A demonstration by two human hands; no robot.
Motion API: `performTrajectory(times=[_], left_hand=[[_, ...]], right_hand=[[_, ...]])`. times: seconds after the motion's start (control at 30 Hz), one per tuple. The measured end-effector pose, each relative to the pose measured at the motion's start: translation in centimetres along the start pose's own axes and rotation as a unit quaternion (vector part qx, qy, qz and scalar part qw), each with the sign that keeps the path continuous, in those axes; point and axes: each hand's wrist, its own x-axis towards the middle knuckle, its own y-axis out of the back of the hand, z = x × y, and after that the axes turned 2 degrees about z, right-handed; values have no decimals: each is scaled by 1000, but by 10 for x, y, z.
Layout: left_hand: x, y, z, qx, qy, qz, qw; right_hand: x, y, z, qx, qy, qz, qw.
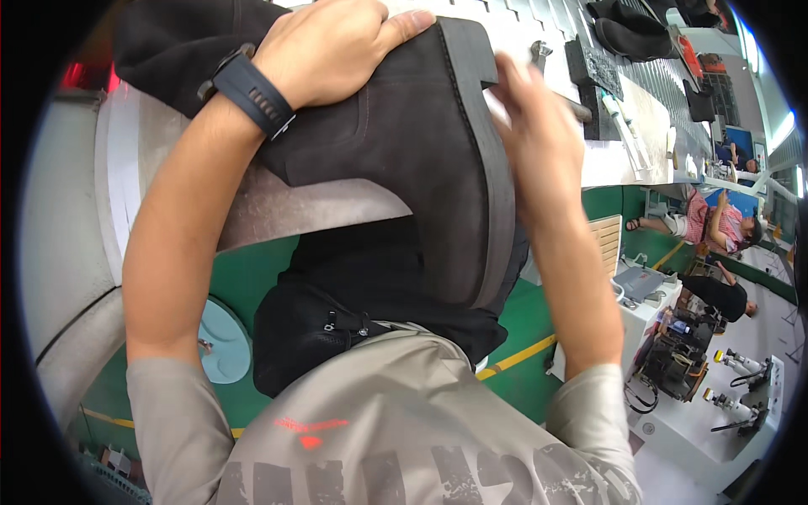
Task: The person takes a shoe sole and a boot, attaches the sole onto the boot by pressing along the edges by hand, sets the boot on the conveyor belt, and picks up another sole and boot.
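A dark suede ankle boot [404, 126] lies on its side across the work surface. Its toe points toward my body, its shaft runs to the upper left, and its black sole [498, 185] and block heel face right. My left hand [328, 52], with a dark watch [251, 91] on the wrist, is wrapped over the back of the boot, thumb stretched toward the heel. Beside the heel and sole is my right hand [539, 126]. Motion smears its fingers, so whether it holds anything is unclear.
Right of my right hand lie a metal tool [540, 54], a dark block [592, 71] and slim white tubes [624, 130]. More dark boots [633, 32] stand farther up. A light blue round stool [224, 345] is below left. People and machines [677, 337] occupy the right.
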Motion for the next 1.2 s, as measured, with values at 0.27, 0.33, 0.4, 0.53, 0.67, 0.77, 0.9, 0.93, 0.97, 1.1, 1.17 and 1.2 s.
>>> performTrajectory(times=[0.27, 0.33, 0.4, 0.53, 0.67, 0.77, 0.9, 0.93, 0.97, 1.1, 1.17, 1.2], left_hand=[[-4, -3, 0, 14, -6, 20, 1000], [-7, 1, 0, 14, -7, 38, 999], [-13, 8, 4, -20, 27, 7, 999], [-53, 1, 21, 14, -274, 105, 956], [-101, -4, 41, -9, -263, 8, 965], [-107, -14, 49, -17, -272, 5, 962], [-107, -30, 52, -5, -278, 23, 960], [-107, -29, 51, -1, -285, 16, 958], [-108, -29, 51, 3, -293, 8, 956], [-105, -25, 56, -9, -286, -14, 958], [-104, -23, 59, -1, -286, -27, 958], [-105, -22, 59, 2, -285, -27, 958]], right_hand=[[-107, 16, -4, 74, -62, -113, 989], [-102, 6, -6, 54, -53, -129, 989], [-102, 8, -3, -22, -22, -141, 990], [-93, 18, -16, -150, 50, -118, 980], [-58, 44, -42, -359, 54, -246, 899], [-54, 49, -18, -220, 66, -261, 938], [-49, 45, 13, -184, 190, -240, 934], [-55, 40, 16, -172, 191, -203, 945], [-61, 38, 16, -160, 192, -164, 954], [-55, 40, 2, -236, 262, -189, 916], [-53, 37, -22, -297, 255, -209, 896], [-55, 31, -36, -433, 278, -197, 835]])
